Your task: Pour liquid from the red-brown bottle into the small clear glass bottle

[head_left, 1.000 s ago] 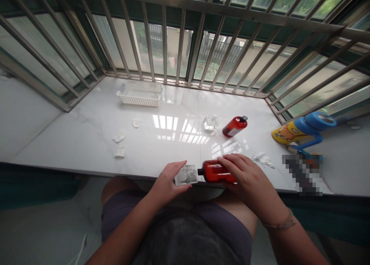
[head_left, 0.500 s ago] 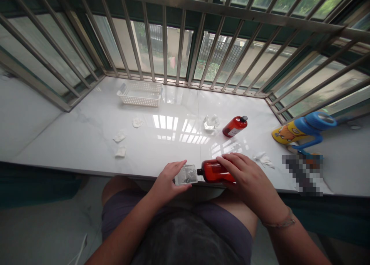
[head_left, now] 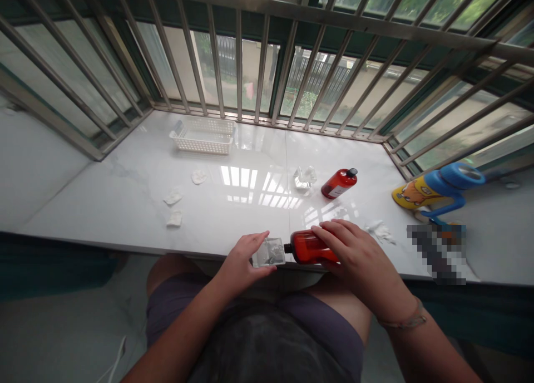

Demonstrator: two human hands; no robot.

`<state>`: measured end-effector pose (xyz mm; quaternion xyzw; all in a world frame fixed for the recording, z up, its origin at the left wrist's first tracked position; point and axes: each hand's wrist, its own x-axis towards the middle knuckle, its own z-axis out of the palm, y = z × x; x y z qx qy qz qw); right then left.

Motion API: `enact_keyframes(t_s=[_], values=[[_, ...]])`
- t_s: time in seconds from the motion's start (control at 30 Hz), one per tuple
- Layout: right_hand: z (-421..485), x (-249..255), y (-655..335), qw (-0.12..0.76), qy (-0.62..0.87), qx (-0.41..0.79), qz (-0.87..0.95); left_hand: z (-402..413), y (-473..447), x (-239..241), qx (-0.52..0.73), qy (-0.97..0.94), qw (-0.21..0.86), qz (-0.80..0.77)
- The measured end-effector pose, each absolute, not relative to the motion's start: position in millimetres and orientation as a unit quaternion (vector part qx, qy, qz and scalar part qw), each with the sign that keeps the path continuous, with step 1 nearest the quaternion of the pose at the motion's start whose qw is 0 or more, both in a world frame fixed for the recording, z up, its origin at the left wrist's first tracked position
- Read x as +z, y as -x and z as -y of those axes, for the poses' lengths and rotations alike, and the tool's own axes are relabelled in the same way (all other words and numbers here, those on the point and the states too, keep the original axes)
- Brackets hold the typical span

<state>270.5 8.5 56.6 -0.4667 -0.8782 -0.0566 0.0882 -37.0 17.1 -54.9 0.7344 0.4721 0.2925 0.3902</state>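
Observation:
My right hand (head_left: 354, 255) grips an amber-red bottle (head_left: 306, 246) tipped on its side at the near edge of the white marble sill (head_left: 137, 188). The bottle's dark neck points left into a small clear plastic container (head_left: 270, 251). My left hand (head_left: 242, 260) holds that container, thumb on top and fingers wrapped beneath. Both hands sit just above my lap, over the sill's front edge.
A second red bottle (head_left: 339, 182) with a black cap lies farther back, beside a clear container (head_left: 304, 177). White cotton pads (head_left: 173, 196) are scattered at left and a wad (head_left: 379, 230) at right. A white basket (head_left: 203, 134) stands by the window bars. A blue-and-yellow flask (head_left: 438, 187) lies at right.
The bottle and my right hand have shifted very slightly; otherwise nothing has visibly changed.

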Motion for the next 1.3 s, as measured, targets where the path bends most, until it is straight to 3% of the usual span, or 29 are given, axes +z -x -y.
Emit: enact_keyframes(t_s=[1.3], values=[[-12,68,-268,0.07,0.456,-0.076,0.884,-16,36,-55,0.299,-0.723,0.411,-0.468]])
